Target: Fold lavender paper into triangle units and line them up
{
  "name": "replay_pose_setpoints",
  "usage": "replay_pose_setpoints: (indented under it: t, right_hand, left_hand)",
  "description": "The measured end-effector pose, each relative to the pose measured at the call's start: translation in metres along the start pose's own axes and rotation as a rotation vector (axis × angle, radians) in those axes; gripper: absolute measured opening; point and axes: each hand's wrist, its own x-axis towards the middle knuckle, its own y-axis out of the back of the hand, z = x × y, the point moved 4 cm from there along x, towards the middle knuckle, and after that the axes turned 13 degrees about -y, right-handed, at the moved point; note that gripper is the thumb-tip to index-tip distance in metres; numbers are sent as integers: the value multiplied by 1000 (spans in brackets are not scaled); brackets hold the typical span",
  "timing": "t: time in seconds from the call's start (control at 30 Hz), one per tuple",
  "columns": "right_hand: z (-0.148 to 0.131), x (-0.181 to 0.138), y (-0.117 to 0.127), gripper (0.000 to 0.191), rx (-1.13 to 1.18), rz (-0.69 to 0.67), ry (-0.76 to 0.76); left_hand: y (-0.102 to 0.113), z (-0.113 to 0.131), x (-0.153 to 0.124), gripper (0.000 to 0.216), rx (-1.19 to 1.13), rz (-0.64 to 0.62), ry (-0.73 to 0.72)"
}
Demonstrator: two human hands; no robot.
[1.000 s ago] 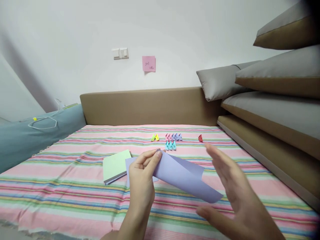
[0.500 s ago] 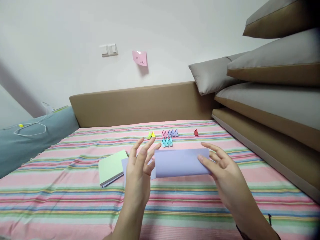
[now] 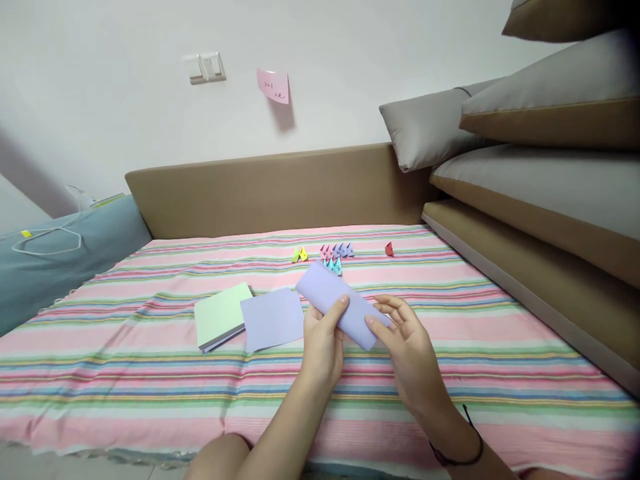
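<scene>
A sheet of lilac paper (image 3: 320, 285), folded into a long strip, is held tilted above the striped cloth. My left hand (image 3: 324, 340) grips its lower middle, thumb on top and fingers beneath. At its right end, my right hand (image 3: 407, 347) pinches the strip between thumb and fingers. Flat on the cloth, left of my left hand, lies another lilac sheet (image 3: 274, 320). Next to that is a stack of paper (image 3: 223, 315) with a pale green sheet on top. Small folded pieces stand farther back: yellow ones (image 3: 299, 254), pink and purple ones (image 3: 343, 251), turquoise ones (image 3: 334, 267).
One red folded piece (image 3: 389, 249) stands apart to the right. Grey and brown cushions (image 3: 540, 180) are piled along the right side. A brown padded board (image 3: 270, 193) closes off the back. A blue-grey bolster (image 3: 65, 257) with a white cable lies at the left.
My left hand has moved right and closed on the folded lilac paper, which was in my right hand alone. The strip has turned from level to slanting. The view has tipped downward.
</scene>
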Motion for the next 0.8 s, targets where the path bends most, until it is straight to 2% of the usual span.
replay_pose_setpoints:
  t: [0.1,0.27,0.43,0.57,0.8]
  right_hand:
    - [1,-1,4,34,-114,-95,-81]
    - [-2,-5,13,30,-245,-229,-167]
    - [-8,-16,29,25,-354,-242,-153]
    - [-10,-26,38,22,-419,-257,-186]
    - [3,-26,40,21,-368,-264,-218]
  left_hand:
    - [10,-1,1,34,142,-51,35]
    - [17,-5,-11,34,385,-204,123]
    - [11,4,-24,31,589,-356,125]
    - [10,13,-35,26,628,-439,145]
    - [25,10,-41,22,658,-455,197]
